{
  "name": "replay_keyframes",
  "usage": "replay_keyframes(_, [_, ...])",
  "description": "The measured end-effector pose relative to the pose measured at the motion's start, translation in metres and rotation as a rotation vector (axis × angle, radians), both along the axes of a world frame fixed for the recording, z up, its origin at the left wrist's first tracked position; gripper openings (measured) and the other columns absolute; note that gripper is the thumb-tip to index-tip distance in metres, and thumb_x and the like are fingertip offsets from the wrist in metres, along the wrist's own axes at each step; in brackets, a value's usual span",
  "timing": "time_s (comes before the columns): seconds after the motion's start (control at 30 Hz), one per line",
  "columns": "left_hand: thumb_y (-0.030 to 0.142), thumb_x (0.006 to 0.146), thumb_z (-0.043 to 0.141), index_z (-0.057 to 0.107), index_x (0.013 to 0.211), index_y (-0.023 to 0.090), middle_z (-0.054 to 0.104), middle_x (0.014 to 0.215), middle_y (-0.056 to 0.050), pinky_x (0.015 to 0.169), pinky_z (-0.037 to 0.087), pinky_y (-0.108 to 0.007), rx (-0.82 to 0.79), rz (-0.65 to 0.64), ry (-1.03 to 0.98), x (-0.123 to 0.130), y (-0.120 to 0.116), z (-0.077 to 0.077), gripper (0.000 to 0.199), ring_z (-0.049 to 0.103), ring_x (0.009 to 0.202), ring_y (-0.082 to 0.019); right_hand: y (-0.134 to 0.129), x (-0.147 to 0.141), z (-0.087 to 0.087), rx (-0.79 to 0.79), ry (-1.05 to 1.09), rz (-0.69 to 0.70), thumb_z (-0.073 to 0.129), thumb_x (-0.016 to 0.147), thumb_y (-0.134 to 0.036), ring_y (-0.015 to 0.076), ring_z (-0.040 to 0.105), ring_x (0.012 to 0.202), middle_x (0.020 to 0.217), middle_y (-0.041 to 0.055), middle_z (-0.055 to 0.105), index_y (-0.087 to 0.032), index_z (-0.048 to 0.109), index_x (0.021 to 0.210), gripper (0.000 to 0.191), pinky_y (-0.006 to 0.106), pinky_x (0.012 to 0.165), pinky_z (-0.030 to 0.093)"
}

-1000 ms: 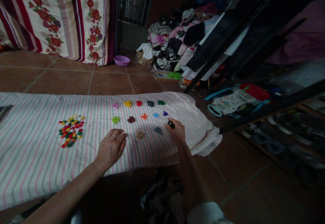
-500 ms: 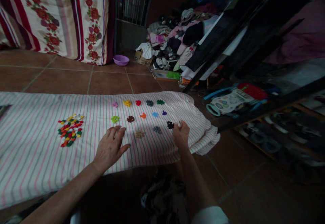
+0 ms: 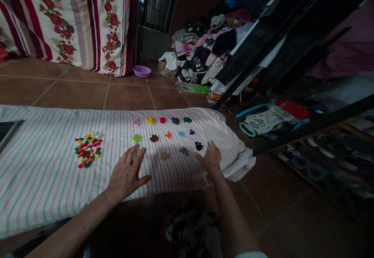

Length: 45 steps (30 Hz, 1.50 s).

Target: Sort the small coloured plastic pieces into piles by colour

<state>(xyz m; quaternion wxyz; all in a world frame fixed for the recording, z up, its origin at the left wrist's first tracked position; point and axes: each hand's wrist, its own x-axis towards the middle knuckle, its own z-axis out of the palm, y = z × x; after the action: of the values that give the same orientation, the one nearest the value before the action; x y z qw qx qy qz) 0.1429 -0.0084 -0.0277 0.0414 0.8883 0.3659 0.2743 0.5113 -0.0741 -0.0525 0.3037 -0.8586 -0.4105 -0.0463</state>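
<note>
My left hand (image 3: pixel 127 172) rests palm down on the striped cloth (image 3: pixel 52 184), fingers spread, holding nothing. Just beyond its fingertips lies a light green pile (image 3: pixel 136 138) of small pieces. My right hand (image 3: pixel 212 158) is open beside the black pile (image 3: pixel 199 145), thumb and fingers apart, with nothing between them. Between my hands are a tan pile (image 3: pixel 164 156) and a grey pile (image 3: pixel 184 151). Farther back sit a brown pile (image 3: pixel 154 138), an orange pile (image 3: pixel 168 135), a light blue pile (image 3: pixel 181 133) and a purple pile (image 3: pixel 192 132). The pieces are too small to identify.
A mixed heap of coloured pieces (image 3: pixel 88 149) lies left on the cloth, and a dark flat object (image 3: pixel 7 131) at its left edge. Behind, the back row includes a yellow pile (image 3: pixel 150 120). A purple basin (image 3: pixel 142 71) and heaped clothes (image 3: pixel 201 47) are on the floor.
My right hand has opened from a pinch and drawn slightly away from the black pile. My left hand stays nearly still. The view has shifted a little to the left.
</note>
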Motion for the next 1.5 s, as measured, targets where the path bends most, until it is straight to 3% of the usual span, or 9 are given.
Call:
replay_keyframes(0.33, [0.045,0.067,0.079,0.032,0.144,0.021,0.034,0.149,-0.023,0.1,0.046,-0.054,-0.156,0.032,0.018,-0.007,-0.007,0.008,0.094,0.038,0.135,-0.038,-0.007,0.013,0.015,-0.139,0.069,-0.044,0.064,0.06,-0.056,0.0467,0.034,0.133,0.136,0.0259,0.046,-0.013,0.052,0.127,0.08,0.063,0.104,0.028])
replay_keyframes(0.43, [0.04,0.066,0.081,0.034,0.141,0.021,0.038,0.145,-0.021,0.098,0.047,-0.054,-0.191,0.036,0.002,-0.01,-0.011,0.014,0.09,0.041,0.132,-0.037,0.0,0.002,0.03,-0.011,-0.028,-0.054,0.06,0.067,-0.052,0.0431,0.034,0.133,0.136,0.0256,0.045,-0.011,0.057,0.124,0.07,0.061,0.105,0.029])
replay_keyframes(0.57, [0.027,0.074,0.075,0.049,0.125,0.023,0.047,0.132,-0.014,0.087,0.053,-0.042,-0.241,-0.02,-0.014,-0.014,-0.022,0.018,0.057,0.051,0.118,-0.028,0.025,-0.04,0.056,0.279,-0.155,0.059,0.054,0.076,-0.046,0.0377,0.042,0.125,0.135,0.0243,0.044,-0.011,0.063,0.116,0.054,0.06,0.103,0.033])
replay_keyframes(0.77, [0.027,0.085,0.063,0.057,0.099,0.02,0.059,0.104,-0.006,0.082,0.049,-0.036,-0.293,-0.145,0.122,-0.021,-0.03,0.024,0.016,0.053,0.097,-0.021,0.076,-0.138,0.078,0.41,-0.18,0.336,0.047,0.085,-0.036,0.0309,0.05,0.118,0.132,0.0193,0.049,-0.015,0.067,0.109,0.038,0.053,0.101,0.042])
replay_keyframes(0.87, [0.028,0.092,0.053,0.059,0.092,0.02,0.06,0.096,-0.004,0.077,0.045,-0.033,-0.308,-0.229,0.184,-0.028,-0.028,0.031,0.01,0.051,0.091,-0.019,0.093,-0.187,0.076,0.424,-0.144,0.517,0.043,0.089,-0.029,0.0276,0.054,0.113,0.125,0.0158,0.055,-0.019,0.069,0.107,0.033,0.049,0.099,0.046])
replay_keyframes(1.0, [0.028,0.096,0.041,0.06,0.087,0.021,0.059,0.091,-0.005,0.071,0.043,-0.031,-0.284,-0.304,0.218,-0.039,-0.025,0.037,0.022,0.049,0.084,-0.017,0.108,-0.241,0.067,0.382,-0.09,0.793,0.041,0.092,-0.018,0.0241,0.058,0.105,0.112,0.0128,0.062,-0.02,0.07,0.107,0.033,0.043,0.096,0.049])
replay_keyframes(1.27, [0.027,0.09,0.05,0.062,0.079,0.02,0.062,0.075,-0.002,0.065,0.043,-0.029,-0.34,-0.38,0.255,-0.062,-0.022,0.042,0.017,0.055,0.07,-0.015,0.125,-0.298,0.048,0.16,-0.084,1.13,0.048,0.092,-0.012,0.0214,0.06,0.095,0.097,0.0077,0.068,-0.021,0.071,0.105,0.028,0.035,0.088,0.049])
replay_keyframes(1.37, [0.026,0.093,0.042,0.061,0.077,0.02,0.062,0.074,-0.001,0.064,0.043,-0.027,-0.308,-0.278,0.188,-0.077,-0.015,0.045,0.025,0.057,0.07,-0.014,0.131,-0.31,0.043,0.099,-0.079,1.15,0.048,0.091,-0.011,0.0216,0.059,0.095,0.099,0.0076,0.067,-0.021,0.069,0.107,0.028,0.035,0.088,0.049])
replay_keyframes(1.5, [0.027,0.097,0.034,0.06,0.081,0.02,0.06,0.076,-0.002,0.065,0.045,-0.026,-0.236,-0.023,0.094,-0.098,0.0,0.043,0.032,0.058,0.072,-0.013,0.139,-0.321,0.039,0.032,-0.093,1.117,0.05,0.089,-0.011,0.0223,0.057,0.096,0.098,0.0081,0.065,-0.02,0.068,0.107,0.026,0.035,0.087,0.048])
